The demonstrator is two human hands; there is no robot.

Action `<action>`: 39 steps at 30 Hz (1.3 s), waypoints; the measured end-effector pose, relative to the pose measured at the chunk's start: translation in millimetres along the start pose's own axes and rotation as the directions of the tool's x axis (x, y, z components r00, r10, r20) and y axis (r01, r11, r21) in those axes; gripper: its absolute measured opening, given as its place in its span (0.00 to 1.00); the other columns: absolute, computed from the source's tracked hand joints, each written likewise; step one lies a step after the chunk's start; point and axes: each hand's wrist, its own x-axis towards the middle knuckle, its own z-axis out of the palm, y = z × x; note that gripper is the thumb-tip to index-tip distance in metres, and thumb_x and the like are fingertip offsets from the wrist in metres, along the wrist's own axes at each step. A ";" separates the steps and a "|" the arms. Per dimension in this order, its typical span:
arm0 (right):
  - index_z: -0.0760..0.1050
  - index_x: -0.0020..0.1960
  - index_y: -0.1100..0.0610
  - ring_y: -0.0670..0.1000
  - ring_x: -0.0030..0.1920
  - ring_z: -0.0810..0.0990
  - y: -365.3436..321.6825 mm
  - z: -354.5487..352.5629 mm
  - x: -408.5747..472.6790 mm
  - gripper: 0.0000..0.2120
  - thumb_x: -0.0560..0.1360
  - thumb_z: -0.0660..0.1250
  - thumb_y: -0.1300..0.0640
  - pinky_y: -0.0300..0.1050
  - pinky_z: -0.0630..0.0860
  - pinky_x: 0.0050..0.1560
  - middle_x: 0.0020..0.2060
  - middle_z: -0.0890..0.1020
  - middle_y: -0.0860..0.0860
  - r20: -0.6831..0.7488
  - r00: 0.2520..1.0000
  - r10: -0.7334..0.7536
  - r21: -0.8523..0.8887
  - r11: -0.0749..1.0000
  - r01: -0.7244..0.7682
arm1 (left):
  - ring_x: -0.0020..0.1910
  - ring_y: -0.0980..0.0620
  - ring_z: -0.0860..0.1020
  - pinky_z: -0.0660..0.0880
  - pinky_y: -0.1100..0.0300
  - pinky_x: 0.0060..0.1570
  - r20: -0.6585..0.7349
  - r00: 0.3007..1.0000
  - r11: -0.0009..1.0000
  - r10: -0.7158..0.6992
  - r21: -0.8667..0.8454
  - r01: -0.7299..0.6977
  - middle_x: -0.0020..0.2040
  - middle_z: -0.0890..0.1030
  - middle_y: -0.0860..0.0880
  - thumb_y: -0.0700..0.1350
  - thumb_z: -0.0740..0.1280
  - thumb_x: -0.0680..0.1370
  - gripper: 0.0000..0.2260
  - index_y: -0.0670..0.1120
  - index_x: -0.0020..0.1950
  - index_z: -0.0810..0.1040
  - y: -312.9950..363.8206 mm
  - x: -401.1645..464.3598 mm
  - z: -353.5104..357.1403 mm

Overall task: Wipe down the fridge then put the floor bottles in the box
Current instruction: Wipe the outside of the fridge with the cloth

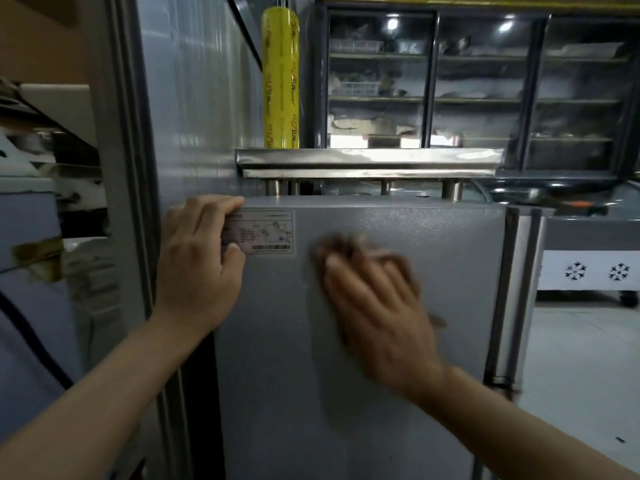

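The grey side panel of the fridge (450,289) fills the middle of the head view, with a white rating label (266,232) near its top left corner. My left hand (197,268) grips the panel's upper left edge, its fingers curled over the label's left end. My right hand (377,299) lies flat on the panel, blurred, pressing a dark brown cloth (349,247) that shows past the fingertips. No bottles and no box are in view.
A steel rail (367,162) runs above the fridge top, with a yellow roll of wrap (280,77) standing on it. Glass-door display coolers (485,81) stand behind. A tall grey cabinet (194,98) is on the left. Tiled floor (581,375) and a low counter with snowflake marks (588,271) lie right.
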 end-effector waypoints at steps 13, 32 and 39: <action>0.61 0.74 0.57 0.58 0.75 0.57 -20.8 2.0 69.6 0.27 0.76 0.56 0.54 0.57 0.55 0.74 0.74 0.61 0.53 -0.053 0.993 0.105 0.028 0.994 -0.104 | 0.62 0.60 0.68 0.68 0.60 0.60 0.117 0.992 0.972 -0.044 -0.222 0.069 0.65 0.72 0.50 0.30 0.62 0.74 0.24 0.46 0.68 0.70 -30.4 2.0 -23.9; 0.61 0.75 0.56 0.55 0.75 0.57 -67.2 25.0 56.6 0.29 0.74 0.60 0.56 0.53 0.53 0.73 0.75 0.60 0.50 0.110 0.975 -0.195 0.019 0.981 0.194 | 0.51 0.64 0.78 0.75 0.71 0.47 0.205 0.969 0.874 -0.139 -0.434 0.218 0.56 0.77 0.57 0.34 0.66 0.74 0.27 0.52 0.70 0.64 -38.0 -37.8 -45.9; 0.66 0.72 0.54 0.55 0.73 0.64 -65.2 13.0 107.7 0.26 0.74 0.60 0.55 0.59 0.59 0.70 0.72 0.67 0.52 0.038 0.994 -0.103 -0.050 0.993 0.104 | 0.51 0.65 0.76 0.71 0.75 0.48 0.188 0.969 0.916 -0.161 -0.336 0.218 0.54 0.77 0.57 0.39 0.71 0.71 0.28 0.50 0.68 0.67 -46.3 -57.1 -50.0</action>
